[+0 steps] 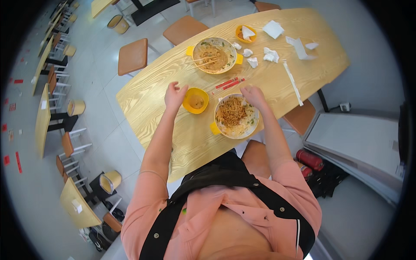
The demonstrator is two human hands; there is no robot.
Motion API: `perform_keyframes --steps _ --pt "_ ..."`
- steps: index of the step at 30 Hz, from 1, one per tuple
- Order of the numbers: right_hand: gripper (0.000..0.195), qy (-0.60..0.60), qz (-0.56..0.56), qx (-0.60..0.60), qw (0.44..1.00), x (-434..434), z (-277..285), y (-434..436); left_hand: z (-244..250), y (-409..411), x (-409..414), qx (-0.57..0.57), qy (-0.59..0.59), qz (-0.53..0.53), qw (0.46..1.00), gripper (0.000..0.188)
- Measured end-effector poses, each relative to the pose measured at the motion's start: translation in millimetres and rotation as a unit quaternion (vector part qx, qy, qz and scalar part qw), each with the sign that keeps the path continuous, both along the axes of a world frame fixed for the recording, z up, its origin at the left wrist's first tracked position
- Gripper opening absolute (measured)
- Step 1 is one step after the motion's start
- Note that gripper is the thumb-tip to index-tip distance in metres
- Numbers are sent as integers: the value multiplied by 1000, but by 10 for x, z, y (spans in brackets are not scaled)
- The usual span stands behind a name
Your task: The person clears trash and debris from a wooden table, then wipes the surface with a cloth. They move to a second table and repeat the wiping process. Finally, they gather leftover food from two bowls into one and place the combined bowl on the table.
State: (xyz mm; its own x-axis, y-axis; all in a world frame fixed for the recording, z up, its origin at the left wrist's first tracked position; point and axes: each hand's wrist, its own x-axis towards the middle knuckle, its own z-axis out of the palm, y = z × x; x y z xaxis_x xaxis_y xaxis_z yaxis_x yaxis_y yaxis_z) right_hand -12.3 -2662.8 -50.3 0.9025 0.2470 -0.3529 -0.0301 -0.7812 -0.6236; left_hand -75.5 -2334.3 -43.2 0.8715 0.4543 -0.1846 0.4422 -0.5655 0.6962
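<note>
My left hand [175, 97] is over the table beside a small yellow bowl [204, 109] with some brownish liquid in it. Its thumb and fingers are apart, the thumb close to the bowl's left rim. At the upper right rim of a large white bowl [224, 131] is my right hand [254, 97], fingers curled; whether it grips the bowl's hidden far handle I cannot tell. Sauced noodles [231, 112] and green bits are in this bowl, and its near yellow handle shows. Two red-printed wrappers [230, 83] lie just beyond it.
A second large bowl [231, 53] of noodles with chopsticks [203, 63] across it stands farther back. Behind are crumpled tissues [270, 55], a small orange bowl [240, 36] with tissue, a white-and-clear packet [302, 50] and a paper strip [292, 83]. Brown-seated stools [132, 57] surround the wooden table [146, 97].
</note>
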Motion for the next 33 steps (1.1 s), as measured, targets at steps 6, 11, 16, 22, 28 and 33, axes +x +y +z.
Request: perform_keyframes --steps 6,11,16,22,28,33 --pt "15 -143 97 201 964 -633 772 -399 234 -263 744 313 39 -137 939 69" --pt "12 -153 147 238 948 -609 733 -769 285 -328 1117 338 208 -240 886 60" --pt "12 -128 213 212 945 -438 722 -937 109 -308 1122 354 208 -285 866 33" --pt "13 -96 231 206 946 -375 726 -900 313 -459 898 321 225 -304 868 29" --pt "11 -14 168 246 954 -339 803 -765 337 -521 452 156 170 -228 946 31" --pt "11 -131 144 318 928 -328 1020 -414 390 -758 -107 -216 195 -104 951 26"
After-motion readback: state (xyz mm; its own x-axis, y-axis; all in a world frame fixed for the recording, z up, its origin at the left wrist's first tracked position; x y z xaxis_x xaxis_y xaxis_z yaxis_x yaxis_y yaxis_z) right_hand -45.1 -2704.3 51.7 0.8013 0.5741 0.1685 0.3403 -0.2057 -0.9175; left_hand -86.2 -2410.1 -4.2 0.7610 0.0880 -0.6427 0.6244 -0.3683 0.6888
